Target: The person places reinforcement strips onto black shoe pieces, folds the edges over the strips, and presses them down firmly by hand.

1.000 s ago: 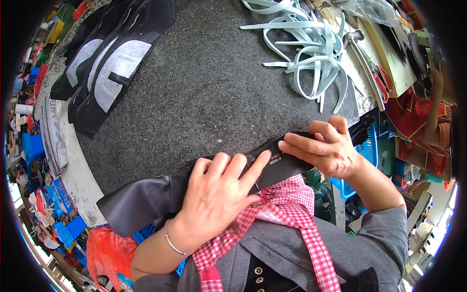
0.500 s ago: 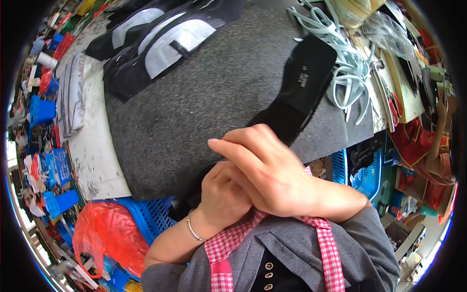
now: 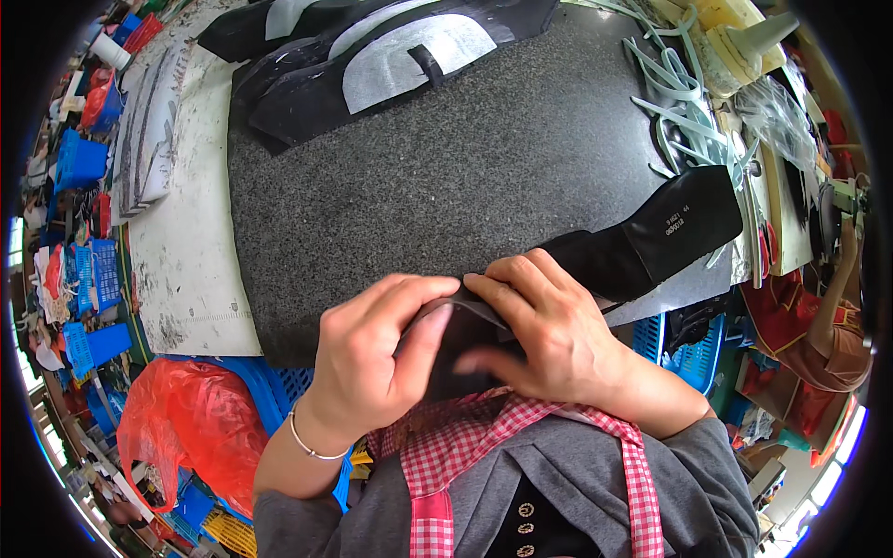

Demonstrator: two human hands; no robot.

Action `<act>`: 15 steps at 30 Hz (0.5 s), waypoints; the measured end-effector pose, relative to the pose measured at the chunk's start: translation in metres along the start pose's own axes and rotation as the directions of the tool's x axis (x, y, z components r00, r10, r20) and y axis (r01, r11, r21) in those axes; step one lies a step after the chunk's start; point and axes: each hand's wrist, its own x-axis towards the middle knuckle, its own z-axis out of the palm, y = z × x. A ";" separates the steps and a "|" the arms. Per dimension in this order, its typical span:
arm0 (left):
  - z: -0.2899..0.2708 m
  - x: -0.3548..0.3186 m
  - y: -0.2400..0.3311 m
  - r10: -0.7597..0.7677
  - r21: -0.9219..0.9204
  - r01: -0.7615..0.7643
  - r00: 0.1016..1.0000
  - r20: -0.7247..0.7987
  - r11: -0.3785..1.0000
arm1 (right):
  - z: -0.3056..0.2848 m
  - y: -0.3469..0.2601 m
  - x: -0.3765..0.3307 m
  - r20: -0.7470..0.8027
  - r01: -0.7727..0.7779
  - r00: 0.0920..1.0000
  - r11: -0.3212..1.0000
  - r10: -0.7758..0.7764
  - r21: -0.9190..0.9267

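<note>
A long black leather piece (image 3: pixel 688 228), which looks like a shoe-upper part, lies with its wide marked end flat at the mat's right. Its near end is raised and folded between my hands at the mat's front edge. My left hand (image 3: pixel 367 349) is closed on this end, with thumb and forefinger pinching the edge. My right hand (image 3: pixel 558 330) grips the same piece just beside it, fingertips on top; its thumb is smeared by motion. The two forefingers almost meet at the fold. Part of the leather is hidden under my fingers.
Black pieces with pale half-round patches (image 3: pixel 419 60) are stacked at the back of the dark mat (image 3: pixel 372 205). Pale blue strips (image 3: pixel 688 93) and a yellowish pot (image 3: pixel 730 60) stand back right. A red plastic bag (image 3: pixel 191 418) is front left; a blue basket (image 3: pixel 702 358) sits front right.
My hands, overlapped before, are now apart side by side. The leather piece has swung right and toward me, its near end now folded up. The whole view has shifted slightly.
</note>
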 end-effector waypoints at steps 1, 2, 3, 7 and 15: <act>0.001 0.005 0.004 -0.094 -0.071 0.095 0.995 0.021 0.993 | 0.000 0.003 -0.001 0.002 -0.001 1.000 1.000 0.001 -0.001; 0.004 0.009 0.003 -0.097 -0.033 0.097 0.995 0.010 0.995 | 0.000 0.007 -0.002 0.031 -0.019 0.999 1.000 0.019 0.006; 0.005 0.010 0.003 -0.095 -0.034 0.095 0.995 0.011 0.995 | 0.000 0.009 -0.002 0.060 -0.037 0.998 0.999 0.037 0.013; 0.012 0.008 -0.006 -0.079 0.151 0.079 0.997 -0.010 0.985 | 0.004 0.003 0.008 0.029 -0.065 0.997 0.994 0.068 -0.087; 0.014 0.010 -0.027 -0.216 -0.236 0.191 0.973 -0.082 0.953 | 0.015 0.010 0.002 -0.080 0.098 0.991 0.991 -0.105 -0.086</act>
